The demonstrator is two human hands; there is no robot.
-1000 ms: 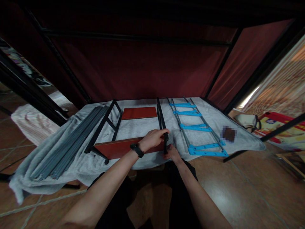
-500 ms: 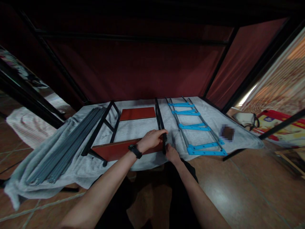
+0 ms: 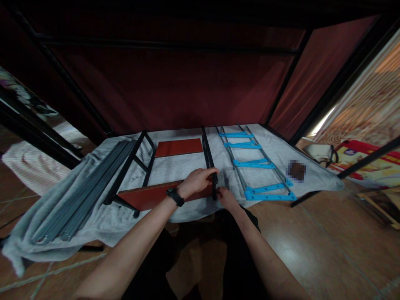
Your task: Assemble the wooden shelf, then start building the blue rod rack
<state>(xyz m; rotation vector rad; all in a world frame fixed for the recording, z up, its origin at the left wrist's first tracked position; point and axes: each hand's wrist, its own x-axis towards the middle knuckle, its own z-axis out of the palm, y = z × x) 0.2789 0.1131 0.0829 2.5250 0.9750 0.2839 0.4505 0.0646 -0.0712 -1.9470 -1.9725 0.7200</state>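
A black metal frame (image 3: 210, 156) stands at the right end of two reddish-brown boards, joined to the near board (image 3: 156, 196). My left hand (image 3: 196, 181), wearing a black watch, is closed over the near end of this frame, thumb stretched across it. Low on the frame's outer side, my right hand (image 3: 227, 198) has its fingertips pinched together; whatever small thing they hold is too small to make out. The far board (image 3: 179, 147) lies between the frames. A matching black frame (image 3: 125, 173) is at the boards' left end.
Grey metal tubes (image 3: 87, 191) lie bundled on the left of the grey cloth (image 3: 175, 168). To the right is a rack of rods with blue connectors (image 3: 254, 163). Dark red fabric panels (image 3: 175, 87) with black bars rise behind. A colourful package (image 3: 365, 162) sits at far right.
My left hand keeps its hold on the frame. The fingers of my right hand have shifted slightly beside the frame's lower end. The whole view has moved a little.
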